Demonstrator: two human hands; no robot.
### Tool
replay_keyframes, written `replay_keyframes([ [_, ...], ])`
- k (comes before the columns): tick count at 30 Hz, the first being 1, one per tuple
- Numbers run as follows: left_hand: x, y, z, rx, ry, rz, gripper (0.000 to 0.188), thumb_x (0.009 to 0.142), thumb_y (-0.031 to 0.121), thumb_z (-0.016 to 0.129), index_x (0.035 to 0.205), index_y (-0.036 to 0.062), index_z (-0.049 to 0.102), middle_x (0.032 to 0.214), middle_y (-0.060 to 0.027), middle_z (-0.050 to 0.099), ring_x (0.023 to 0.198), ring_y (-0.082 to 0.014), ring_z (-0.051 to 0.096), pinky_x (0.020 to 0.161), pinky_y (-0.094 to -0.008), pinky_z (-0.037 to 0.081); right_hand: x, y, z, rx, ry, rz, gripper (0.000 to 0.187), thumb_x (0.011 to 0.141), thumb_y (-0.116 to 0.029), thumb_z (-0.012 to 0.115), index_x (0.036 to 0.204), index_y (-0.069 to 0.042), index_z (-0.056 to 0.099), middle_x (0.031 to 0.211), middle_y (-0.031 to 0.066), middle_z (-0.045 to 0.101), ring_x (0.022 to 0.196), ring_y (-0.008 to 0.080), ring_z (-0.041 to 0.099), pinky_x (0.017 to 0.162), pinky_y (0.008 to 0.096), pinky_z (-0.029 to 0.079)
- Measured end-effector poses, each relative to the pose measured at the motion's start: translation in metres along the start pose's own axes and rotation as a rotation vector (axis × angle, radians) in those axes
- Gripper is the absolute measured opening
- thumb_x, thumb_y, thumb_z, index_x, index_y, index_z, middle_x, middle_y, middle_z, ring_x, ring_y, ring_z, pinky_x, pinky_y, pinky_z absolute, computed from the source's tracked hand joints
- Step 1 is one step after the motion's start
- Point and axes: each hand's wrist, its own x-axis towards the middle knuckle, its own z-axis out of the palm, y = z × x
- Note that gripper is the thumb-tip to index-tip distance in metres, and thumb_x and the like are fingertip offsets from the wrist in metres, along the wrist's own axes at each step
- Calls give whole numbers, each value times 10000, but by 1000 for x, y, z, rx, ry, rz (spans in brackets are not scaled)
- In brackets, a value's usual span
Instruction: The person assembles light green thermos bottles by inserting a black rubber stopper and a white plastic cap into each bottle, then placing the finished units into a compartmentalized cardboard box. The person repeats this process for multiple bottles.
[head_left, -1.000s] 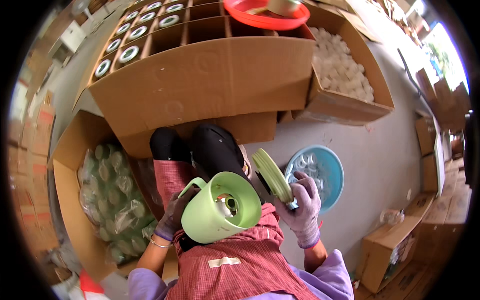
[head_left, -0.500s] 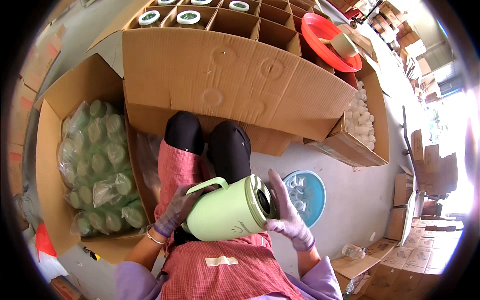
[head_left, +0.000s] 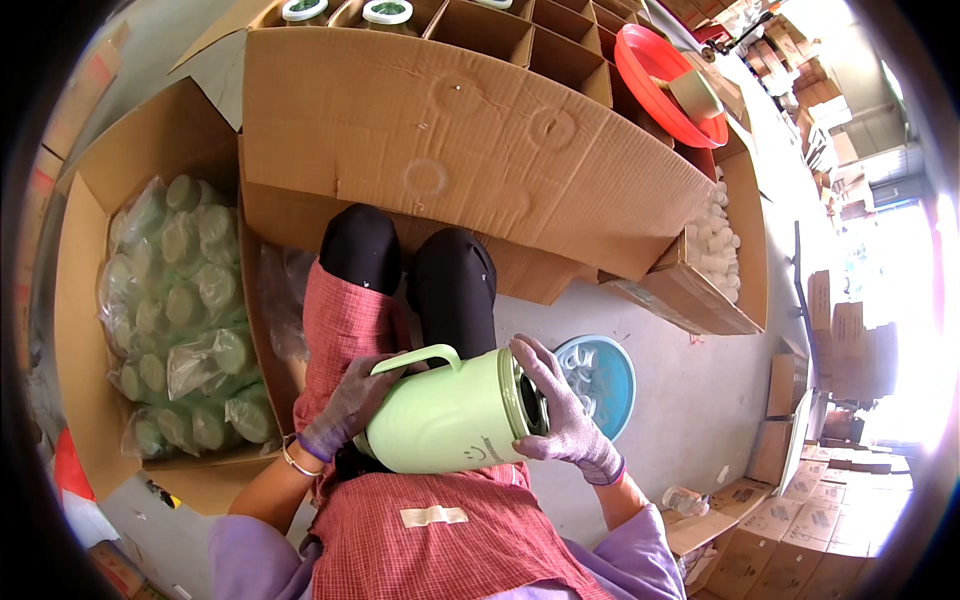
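A light green insulated jug (head_left: 438, 418) lies tilted sideways over my lap, its loop handle upward and its dark opening facing right. My left hand (head_left: 352, 400), in a grey-purple glove, holds the jug near its base; some of its fingers are hidden behind the body. At the other end, my gloved right hand (head_left: 562, 412) grips the rim, with fingers over the top edge and thumb at the lower edge. A red checked apron (head_left: 420, 530) covers my lap beneath the jug.
On the left, a carton (head_left: 75, 330) holds several plastic-wrapped green pieces (head_left: 180, 305). Ahead stands a divided carton (head_left: 420, 130) with several white-rimmed jugs and a red basin (head_left: 645, 75) on top. White parts (head_left: 708, 245) fill a box to the right; a blue basin (head_left: 622, 390) holds clear rings.
My right hand has shifted slightly left and now curls over the jug's rim, where its fingers pointed upward before. The jug has turned a little, showing less of its opening.
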Motion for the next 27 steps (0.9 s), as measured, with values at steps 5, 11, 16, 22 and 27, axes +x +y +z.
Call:
replay_keyframes([
  [5,5,10,-1,12,-55,27,365,1017,290,482,1110,-13,663,982,-62,705,894,-132,667,807,-279,540,5,4,9,-27,-39,-132,1166,571,-449,809,1536,-63,280,1551,278,166,1451,442,192,1174,494,228],
  [11,13,41,-11,-294,-172,-180,343,997,290,545,1095,-13,672,1026,-59,708,933,-132,663,826,-276,530,19,-19,-6,-244,-46,-581,1098,535,-526,821,1447,-66,419,1497,327,240,1386,506,263,1111,592,269],
  [16,26,99,-7,569,350,742,276,954,214,605,1050,-34,679,1036,-91,724,1022,-178,662,928,-334,500,23,5,6,506,304,14,951,932,-636,467,1540,27,159,1574,235,186,1473,356,176,1195,429,156],
  [22,28,120,-19,63,123,277,304,952,234,573,1065,-22,691,992,-75,718,908,-140,669,828,-282,520,46,-8,-27,-162,253,-682,818,968,-614,386,1489,12,311,1552,283,194,1444,464,182,1176,489,191],
  [27,38,156,-1,928,337,999,206,867,108,650,1050,30,698,1029,-154,716,994,-263,684,960,-391,499,62,11,-8,146,447,-175,616,1047,-379,358,1512,11,250,1535,205,296,1429,338,286,1186,415,209],
])
